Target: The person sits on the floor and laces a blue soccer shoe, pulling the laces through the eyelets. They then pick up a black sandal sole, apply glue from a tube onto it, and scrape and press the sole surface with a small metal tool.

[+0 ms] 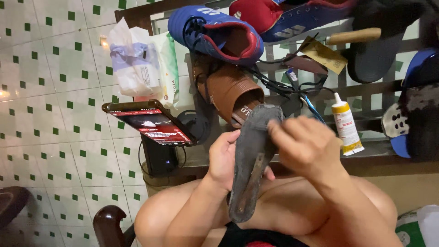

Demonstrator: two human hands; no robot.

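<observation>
The left half of the frame is a wall or floor of white tiles (59, 105) with small green squares; from this view I cannot tell which. In the lower left corner there is a dark rounded wooden chair part (109, 224).

A little to the right, in the upper left-centre, a white plastic pack (137, 64) leans against a dark wooden frame. Below it a phone (153, 122) with a lit screen rests tilted on a black stand (160, 158), which stands on a wooden bench (366, 160) that crosses the frame.

In the centre, the left hand (224, 158) holds a worn dark grey shoe sole (250, 160). The sole stands nearly upright, its toe end up, above the person's bare knees in the lower centre. The fingers of this hand are wrapped around the left edge of the sole and clamp it. The right hand (307, 145) is just to the right; its fingertips are close together and touch the upper part of the sole. It is blurred, so I cannot tell if they pinch anything.

Behind the sole lies a brown leather shoe (226, 89), and above it a blue and red sports shoe (215, 32), with a second one (288, 16) at the top.

More to the right, a white glue bottle (346, 123) with a yellow label stands on the bench. A tool with a wooden handle (354, 35) is in the upper right, and dark shoes (414, 114) are at the right edge.
</observation>
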